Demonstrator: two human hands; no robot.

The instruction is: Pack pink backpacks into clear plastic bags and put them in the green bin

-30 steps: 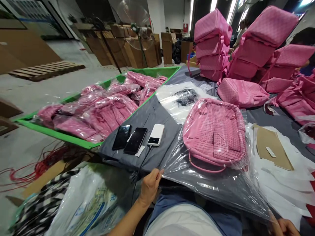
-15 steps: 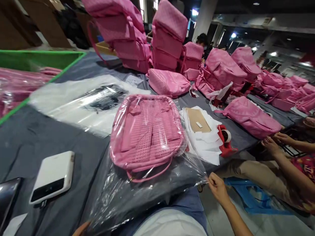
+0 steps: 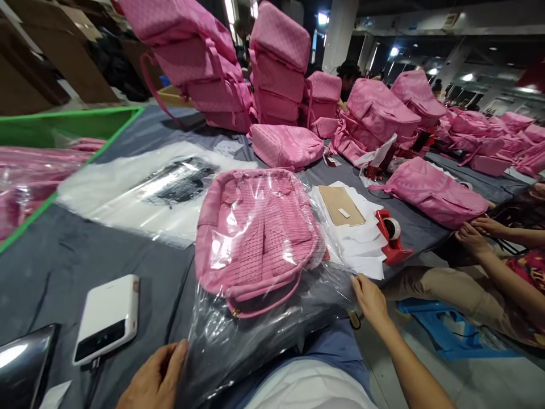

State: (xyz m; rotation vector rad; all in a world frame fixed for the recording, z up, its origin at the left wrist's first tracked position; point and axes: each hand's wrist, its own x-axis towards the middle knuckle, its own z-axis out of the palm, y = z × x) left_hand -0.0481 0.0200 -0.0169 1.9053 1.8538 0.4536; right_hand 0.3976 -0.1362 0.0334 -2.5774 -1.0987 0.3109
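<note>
At the worktop's (image 3: 157,284) near edge, left hand (image 3: 155,375) and right hand (image 3: 372,301) pinch the clear bag (image 3: 242,352) around the pink backpack (image 3: 259,233), likely so it lies flat.

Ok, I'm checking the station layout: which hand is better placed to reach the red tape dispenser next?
Probably the right hand: at the right edge of the plastic bag, it is much nearer the red tape dispenser, while the left hand is at the opposite edge.

Free tabletop (image 3: 159,284) between power bank (image 3: 107,315) and bagged backpack (image 3: 259,233), way behind blocked — stacked backpacks (image 3: 279,76)
</note>
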